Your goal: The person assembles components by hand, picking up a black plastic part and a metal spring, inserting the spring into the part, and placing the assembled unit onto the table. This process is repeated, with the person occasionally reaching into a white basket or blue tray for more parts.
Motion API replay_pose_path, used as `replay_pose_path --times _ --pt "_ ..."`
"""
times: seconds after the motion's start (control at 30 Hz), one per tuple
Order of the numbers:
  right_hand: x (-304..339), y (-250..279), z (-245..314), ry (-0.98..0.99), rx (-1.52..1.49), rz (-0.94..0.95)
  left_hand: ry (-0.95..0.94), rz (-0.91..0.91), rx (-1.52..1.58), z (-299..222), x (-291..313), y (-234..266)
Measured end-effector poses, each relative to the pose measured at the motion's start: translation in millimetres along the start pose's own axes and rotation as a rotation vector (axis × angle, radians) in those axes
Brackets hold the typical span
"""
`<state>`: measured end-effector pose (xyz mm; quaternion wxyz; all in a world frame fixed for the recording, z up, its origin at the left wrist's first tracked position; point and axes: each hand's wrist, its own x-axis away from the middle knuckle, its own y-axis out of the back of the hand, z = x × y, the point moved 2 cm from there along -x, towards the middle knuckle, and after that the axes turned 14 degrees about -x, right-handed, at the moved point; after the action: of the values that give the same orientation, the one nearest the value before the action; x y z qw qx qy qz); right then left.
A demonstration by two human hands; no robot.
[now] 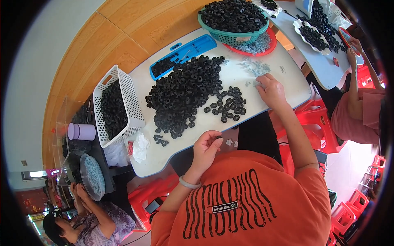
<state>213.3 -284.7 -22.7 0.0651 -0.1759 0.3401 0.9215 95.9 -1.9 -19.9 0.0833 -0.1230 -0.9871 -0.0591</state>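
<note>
Close to my body, over the table's front edge, my left hand (207, 148) pinches a small black oval piece (218, 137) between thumb and fingers. My right hand (271, 91) reaches over the table's right side with its fingertips pressed together at the surface. Whatever they grip is too small to make out. Small clear bits (255, 67) lie scattered beside those fingers. Between my hands sits a loose group of black oval pieces (228, 105). A large heap of black pieces with holes (184, 88) covers the middle of the white table (172, 153).
A blue tray (204, 44) lies behind the heap. Farther back, a green basket (236, 39) of black parts rests on a red tray (271, 43) of clear bits. A white basket (133, 112) stands left, near crumpled tissue (140, 146). Other people work at both sides.
</note>
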Motion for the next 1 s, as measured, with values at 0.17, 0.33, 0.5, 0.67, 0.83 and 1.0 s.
replay_pose_path --times 0.17,0.33,0.5,0.67,0.83,1.0 --pt "-3 -1 -3 0.026 0.0 0.057 0.007 0.011 -0.011 -1 0 0" --pt "2 -1 -1 0.023 0.039 0.015 0.001 -0.027 0.023 -7 1 0" --pt "10 1 -1 -0.149 -0.343 -0.038 -0.041 -0.079 0.095 -19 1 5" --pt "18 -1 19 -0.285 -0.925 -0.029 -0.109 -0.031 0.064 -37 0 10" --pt "23 -3 41 -0.316 -1.023 0.026 -0.154 0.028 0.118 -50 3 6" --pt "16 -19 28 -0.28 -0.772 -0.033 -0.159 0.034 0.101 -51 4 3"
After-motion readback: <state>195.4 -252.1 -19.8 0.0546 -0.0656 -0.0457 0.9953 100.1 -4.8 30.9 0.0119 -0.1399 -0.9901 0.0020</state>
